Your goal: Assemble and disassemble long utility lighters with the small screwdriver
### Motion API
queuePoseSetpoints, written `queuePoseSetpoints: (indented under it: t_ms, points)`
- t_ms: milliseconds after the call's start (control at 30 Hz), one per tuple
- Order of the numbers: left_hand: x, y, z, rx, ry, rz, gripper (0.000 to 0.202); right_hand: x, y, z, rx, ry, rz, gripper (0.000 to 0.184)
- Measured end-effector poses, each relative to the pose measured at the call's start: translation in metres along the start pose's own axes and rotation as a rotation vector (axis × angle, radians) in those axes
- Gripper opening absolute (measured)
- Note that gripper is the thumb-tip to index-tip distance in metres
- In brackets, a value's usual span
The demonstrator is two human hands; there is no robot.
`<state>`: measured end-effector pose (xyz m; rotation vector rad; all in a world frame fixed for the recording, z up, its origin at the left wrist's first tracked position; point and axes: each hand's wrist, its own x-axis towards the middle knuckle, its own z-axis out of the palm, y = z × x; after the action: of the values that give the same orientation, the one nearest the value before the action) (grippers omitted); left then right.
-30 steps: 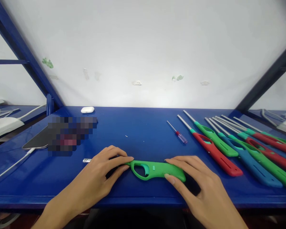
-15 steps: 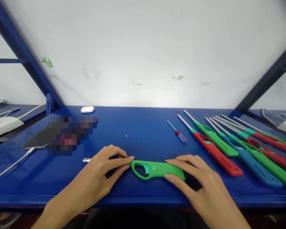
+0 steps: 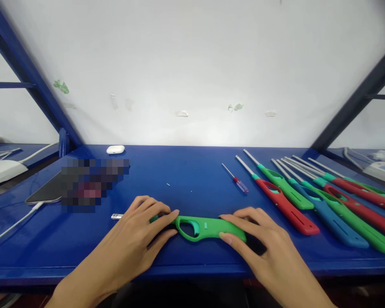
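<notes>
A green gas lighter [image 3: 211,228] lies lengthwise near the desk's front edge, its teal trigger inside the guard loop on the left side. My left hand [image 3: 144,233] grips it at the neck, index finger above and thumb below, and covers most of the metal tube. Only the tube's silver tip [image 3: 117,216] shows beyond that hand. Around the handle's right end, my right hand [image 3: 263,239] is closed, with its thumb on the near side and its fingers over the far side.
Several red, green and blue gas lighters [image 3: 288,207] lie slanted at the right. A screwdriver [image 3: 240,185] rests left of them. At the left are a phone [image 3: 45,188] with a white cable and a blurred patch. A white earbud case [image 3: 115,149] sits near the wall.
My left thumb has dropped slightly away from the index fingertip at the lighter's neck. The right hand keeps its hold. The whole view has shifted slightly.
</notes>
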<state>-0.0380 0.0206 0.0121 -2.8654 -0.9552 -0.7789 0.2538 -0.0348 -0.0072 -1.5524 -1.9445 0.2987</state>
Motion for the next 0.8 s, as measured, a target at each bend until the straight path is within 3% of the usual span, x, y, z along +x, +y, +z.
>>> queuePoseSetpoints:
  t_ms: [400, 800]
  points:
    - [0.0024, 0.0047, 0.0018, 0.089, 0.015, 0.084, 0.022, -0.0069, 0.0017, 0.0057, -0.106, 0.019, -0.179, 0.027]
    - [0.001, 0.0094, -0.0007, 0.022, -0.013, 0.025, 0.022, -0.0054, -0.0018, 0.0052, -0.04, 0.031, -0.227, 0.015]
